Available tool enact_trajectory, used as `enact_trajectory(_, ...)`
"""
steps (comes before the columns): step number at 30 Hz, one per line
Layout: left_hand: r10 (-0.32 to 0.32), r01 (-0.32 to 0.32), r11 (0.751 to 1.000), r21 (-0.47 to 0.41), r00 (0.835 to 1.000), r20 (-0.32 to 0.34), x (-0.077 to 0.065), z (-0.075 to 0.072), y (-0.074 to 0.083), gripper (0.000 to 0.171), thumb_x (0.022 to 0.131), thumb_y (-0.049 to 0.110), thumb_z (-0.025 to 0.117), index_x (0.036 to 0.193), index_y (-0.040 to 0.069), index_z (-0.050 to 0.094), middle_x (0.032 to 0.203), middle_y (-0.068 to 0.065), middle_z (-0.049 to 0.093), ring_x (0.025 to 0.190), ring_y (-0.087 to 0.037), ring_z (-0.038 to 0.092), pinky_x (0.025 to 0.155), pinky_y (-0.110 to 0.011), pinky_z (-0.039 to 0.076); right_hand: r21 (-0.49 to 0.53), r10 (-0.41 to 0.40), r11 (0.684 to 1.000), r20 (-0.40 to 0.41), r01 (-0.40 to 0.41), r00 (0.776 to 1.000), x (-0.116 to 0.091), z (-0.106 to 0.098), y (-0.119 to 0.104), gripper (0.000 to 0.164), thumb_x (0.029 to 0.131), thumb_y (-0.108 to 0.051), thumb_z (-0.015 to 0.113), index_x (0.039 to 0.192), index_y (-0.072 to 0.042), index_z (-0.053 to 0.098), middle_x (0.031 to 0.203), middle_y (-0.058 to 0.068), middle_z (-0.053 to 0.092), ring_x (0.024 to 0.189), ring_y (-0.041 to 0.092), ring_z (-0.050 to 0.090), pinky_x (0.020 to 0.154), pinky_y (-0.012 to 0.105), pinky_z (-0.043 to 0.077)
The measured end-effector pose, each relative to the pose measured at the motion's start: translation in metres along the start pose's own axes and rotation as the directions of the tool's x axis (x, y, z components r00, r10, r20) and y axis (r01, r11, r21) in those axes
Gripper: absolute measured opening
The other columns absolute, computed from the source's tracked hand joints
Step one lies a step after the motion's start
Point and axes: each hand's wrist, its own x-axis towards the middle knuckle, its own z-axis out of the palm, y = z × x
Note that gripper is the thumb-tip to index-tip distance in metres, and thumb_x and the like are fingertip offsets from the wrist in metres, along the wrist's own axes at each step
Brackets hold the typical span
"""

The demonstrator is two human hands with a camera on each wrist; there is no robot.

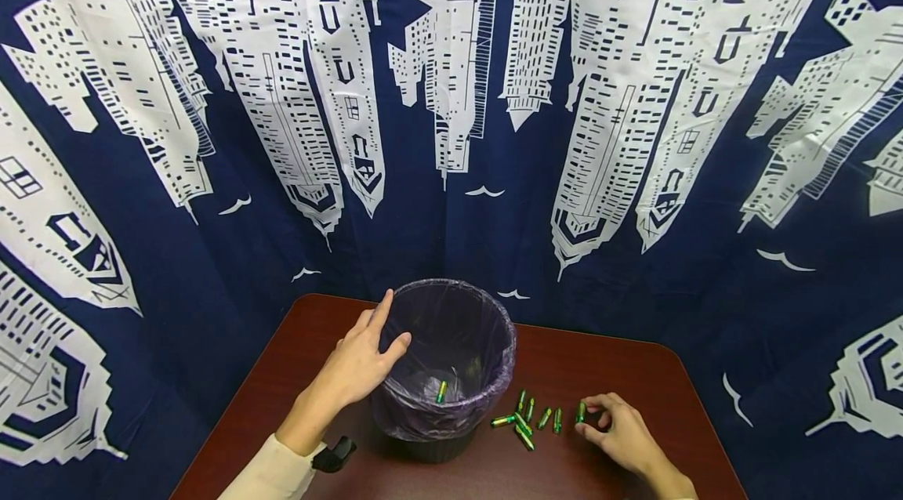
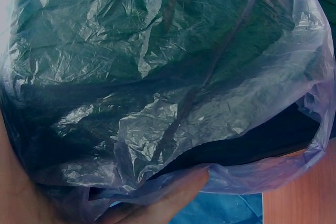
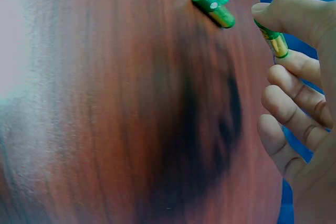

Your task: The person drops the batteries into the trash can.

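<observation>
A dark trash bin [image 1: 430, 449] lined with a translucent purplish bag [image 1: 504, 375] stands on the table. My left hand [image 1: 363, 359] holds its left rim, with the thumb over the inner side. In the left wrist view, a finger [image 2: 181, 198] lies along the edge of the bag [image 2: 252, 179]. One green-and-yellow battery [image 1: 440, 392] is visible inside the bin. To the right of the bin, my right hand [image 1: 621, 431] pinches another battery [image 3: 275, 43] between thumb and index finger, the other fingers loosely bent.
Several similar batteries [image 1: 524, 437] lie in a loose group between the bin and my right hand. The reddish-brown wooden table [image 1: 621, 363] has a rounded far right corner. Behind it hangs a dark blue curtain [image 1: 416, 241] with white buildings printed on it.
</observation>
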Motion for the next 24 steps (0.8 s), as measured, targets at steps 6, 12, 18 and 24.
enact_trajectory(6,0.0,0.0,1.0,0.012,1.0,0.002,0.0,0.0,0.0,0.09,0.116,0.057,0.063,0.189,0.025,0.021,0.182,-0.024,0.046,0.151,-0.055,0.066,0.123,-0.085,0.048,-0.016,-0.054,0.998,-0.046,0.054,0.997,0.002,-0.008,-0.006,0.045,0.094,-0.025,0.099,0.131,-0.006,0.081,0.121,0.005,0.078,0.091,0.006,0.06,0.077,0.024,0.053)
enact_trajectory(12,0.001,-0.001,1.0,0.013,1.0,0.011,-0.001,-0.001,0.001,0.09,0.116,0.058,0.062,0.189,0.025,0.022,0.182,-0.024,0.047,0.149,-0.055,0.068,0.122,-0.084,0.049,-0.045,-0.103,0.994,-0.068,0.1,0.992,0.004,-0.018,-0.016,0.047,0.095,-0.028,0.099,0.132,-0.007,0.081,0.12,0.003,0.077,0.093,0.008,0.06,0.076,0.024,0.053)
enact_trajectory(18,-0.003,0.002,1.0,0.015,1.0,0.009,0.001,0.0,0.0,0.089,0.116,0.054,0.064,0.189,0.025,0.022,0.181,-0.026,0.046,0.146,-0.057,0.069,0.121,-0.084,0.05,-0.076,-0.17,0.984,-0.106,0.162,0.98,0.01,-0.029,-0.029,0.045,0.096,-0.029,0.098,0.132,-0.009,0.083,0.122,0.001,0.078,0.097,0.007,0.064,0.079,0.026,0.057)
enact_trajectory(24,-0.011,0.011,1.0,0.02,1.0,0.007,0.001,0.0,0.0,0.09,0.116,0.052,0.065,0.189,0.024,0.021,0.181,-0.027,0.046,0.147,-0.058,0.068,0.122,-0.084,0.05,-0.094,-0.248,0.967,-0.152,0.236,0.957,0.017,-0.037,-0.044,0.043,0.095,-0.026,0.099,0.132,-0.009,0.082,0.121,0.0,0.079,0.1,0.017,0.074,0.083,0.03,0.064)
